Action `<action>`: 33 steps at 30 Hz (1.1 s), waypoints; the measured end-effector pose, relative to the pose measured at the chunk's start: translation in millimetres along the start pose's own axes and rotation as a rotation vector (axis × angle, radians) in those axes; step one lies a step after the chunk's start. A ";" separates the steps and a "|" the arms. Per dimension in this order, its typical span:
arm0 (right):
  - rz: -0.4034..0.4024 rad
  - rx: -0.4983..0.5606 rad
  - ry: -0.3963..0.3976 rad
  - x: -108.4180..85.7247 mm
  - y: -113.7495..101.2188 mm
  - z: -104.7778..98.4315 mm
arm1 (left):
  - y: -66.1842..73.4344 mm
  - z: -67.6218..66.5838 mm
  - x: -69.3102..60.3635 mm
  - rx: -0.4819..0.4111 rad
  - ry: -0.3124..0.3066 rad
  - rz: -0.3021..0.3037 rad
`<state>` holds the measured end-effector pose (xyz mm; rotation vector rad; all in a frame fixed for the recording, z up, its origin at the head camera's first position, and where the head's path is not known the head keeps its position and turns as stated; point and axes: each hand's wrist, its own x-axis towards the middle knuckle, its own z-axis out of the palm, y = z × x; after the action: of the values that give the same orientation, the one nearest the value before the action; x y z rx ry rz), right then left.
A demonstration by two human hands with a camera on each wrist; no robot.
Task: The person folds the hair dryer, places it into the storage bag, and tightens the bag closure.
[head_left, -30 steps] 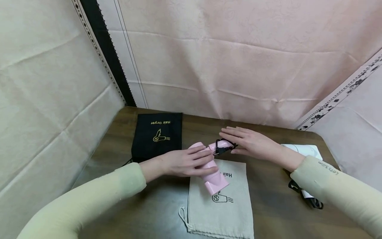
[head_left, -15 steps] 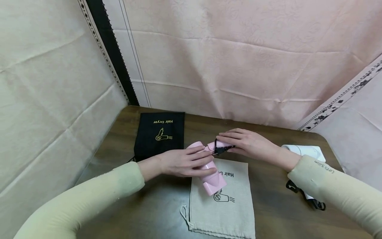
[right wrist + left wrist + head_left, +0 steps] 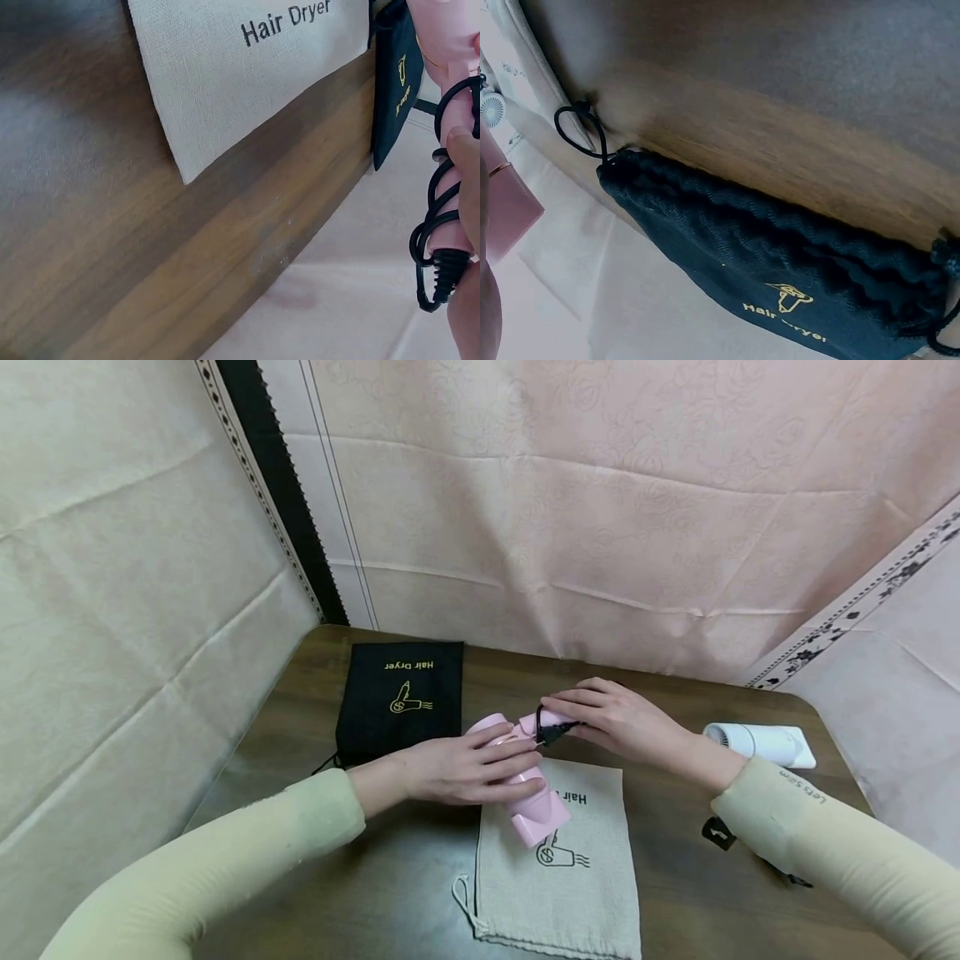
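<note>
A pink hair dryer (image 3: 537, 807) is in both hands, over the upper part of a beige drawstring pouch (image 3: 555, 902) in the head view. My left hand (image 3: 457, 768) holds its barrel from above, fingers laid across it. My right hand (image 3: 611, 714) grips the handle, round which a black cord (image 3: 439, 191) is wound; in the right wrist view the thumb lies on the handle. The plug (image 3: 551, 732) hangs by the handle. Only a pink end of the dryer shows in the left wrist view, at its left edge.
A black "Hair Dryer" pouch (image 3: 401, 702) lies at the back left, drawstring toward me. On the right are a white hair dryer (image 3: 765, 743) and a black cord with a tag (image 3: 718, 832), partly behind my sleeve. Light curtains hang behind the wooden table (image 3: 315, 877).
My right hand has moved left and closed in on the handle. Its forearm shifted left, uncovering more of the white hair dryer. The left hand stays on the barrel; the view shifted slightly.
</note>
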<state>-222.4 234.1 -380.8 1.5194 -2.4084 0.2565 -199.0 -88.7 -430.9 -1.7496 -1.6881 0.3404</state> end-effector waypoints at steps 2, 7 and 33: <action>0.020 0.004 0.004 -0.8 -1.0 2.3 | 0.4 1.0 0.2 0.007 0.009 -0.004; 0.056 0.003 0.030 -4.2 -1.3 8.3 | 1.1 2.1 2.4 0.012 0.006 -0.016; 0.316 0.032 0.025 -6.0 -1.9 5.9 | -2.1 16.0 25.9 0.030 -0.007 -0.215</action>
<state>-219.1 236.6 -388.3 1.1327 -2.6284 0.3774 -207.1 -59.5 -434.7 -1.5285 -1.8460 0.2729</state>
